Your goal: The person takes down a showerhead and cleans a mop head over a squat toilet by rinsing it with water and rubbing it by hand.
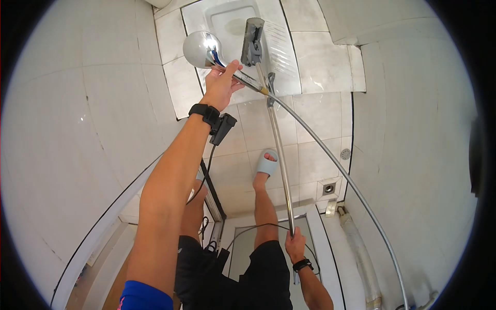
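Taken up, not set down, shower head (199, 49) and mop (281, 175) were clasped, fingers curled: left hand (220, 86), eleven o'clock; right hand (295, 245), five.

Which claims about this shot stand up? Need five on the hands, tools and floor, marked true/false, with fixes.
1. The left-hand grip holds the shower head. True.
2. The right-hand grip holds the metal hose. False: it holds the long-handled tool.
3. The tool's grey head shows in front of the squat toilet. True.
4. Only one wrist wears a black band. False: there is a left wristband and a right wristband.
5. A pale slide sandal is on a foot. True.
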{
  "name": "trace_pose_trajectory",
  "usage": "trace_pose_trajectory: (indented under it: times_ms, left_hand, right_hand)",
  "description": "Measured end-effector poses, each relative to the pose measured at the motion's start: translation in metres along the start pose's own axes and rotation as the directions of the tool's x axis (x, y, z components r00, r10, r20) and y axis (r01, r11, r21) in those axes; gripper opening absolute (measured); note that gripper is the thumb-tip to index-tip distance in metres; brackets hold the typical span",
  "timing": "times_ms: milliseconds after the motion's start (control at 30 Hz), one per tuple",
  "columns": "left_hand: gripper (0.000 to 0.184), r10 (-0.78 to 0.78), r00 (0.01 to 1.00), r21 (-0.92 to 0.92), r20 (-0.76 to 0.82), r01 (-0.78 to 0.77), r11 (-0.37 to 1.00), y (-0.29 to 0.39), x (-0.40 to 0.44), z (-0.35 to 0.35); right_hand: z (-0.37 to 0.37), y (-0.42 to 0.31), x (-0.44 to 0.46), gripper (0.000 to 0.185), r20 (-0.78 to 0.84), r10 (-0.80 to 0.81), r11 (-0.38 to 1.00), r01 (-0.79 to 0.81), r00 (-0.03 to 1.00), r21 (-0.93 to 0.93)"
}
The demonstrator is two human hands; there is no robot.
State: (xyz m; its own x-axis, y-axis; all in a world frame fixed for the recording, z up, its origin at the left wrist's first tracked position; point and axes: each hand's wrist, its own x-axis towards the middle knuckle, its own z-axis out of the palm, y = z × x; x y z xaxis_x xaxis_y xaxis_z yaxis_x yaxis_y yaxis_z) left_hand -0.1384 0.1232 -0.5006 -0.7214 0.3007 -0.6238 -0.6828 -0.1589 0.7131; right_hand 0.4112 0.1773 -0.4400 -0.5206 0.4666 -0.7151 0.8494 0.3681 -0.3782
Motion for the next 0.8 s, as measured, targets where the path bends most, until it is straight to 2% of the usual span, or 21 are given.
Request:
trace_pose_trajectory:
  times_ms: [267,433,567,667,733,800]
  left_hand:
    - [0.031,-0.07,0.997,0.123,-0.032,0.073,0.99,-0.002,-0.002,-0.002]
    - [0.029,-0.052,0.999,0.122,0.015,0.049,0.991,-0.007,-0.001,-0.001]
    - [0.034,-0.071,0.997,0.19,0.043,0.061,0.98,0.002,-0.008,0.003]
    - [0.034,-0.057,0.998,0.241,-0.01,0.058,0.969,0.004,-0.01,0.005]
    - [0.035,-0.067,0.997,0.268,0.025,0.057,0.962,0.005,-0.009,0.006]
    - [0.036,-0.05,0.998,0.225,-0.023,0.054,0.973,0.003,-0.006,0.004]
  right_hand:
    - [-0.004,0.001,-0.007,0.015,0.019,0.004,1.0,-0.004,1.0,0.008]
    - [-0.002,0.019,-0.003,0.025,-0.045,-0.023,0.99,0.017,0.999,-0.139]
    - [-0.001,0.024,-0.002,0.027,-0.014,0.031,0.995,-0.032,0.999,-0.089]
    - [0.0,0.036,0.003,0.025,-0.017,0.032,0.999,-0.031,0.999,0.013]
    - [0.002,0.036,0.006,0.027,-0.028,0.027,0.997,-0.025,0.999,0.076]
    - [0.01,0.038,0.006,0.031,0.069,0.059,0.992,-0.066,0.996,0.107]
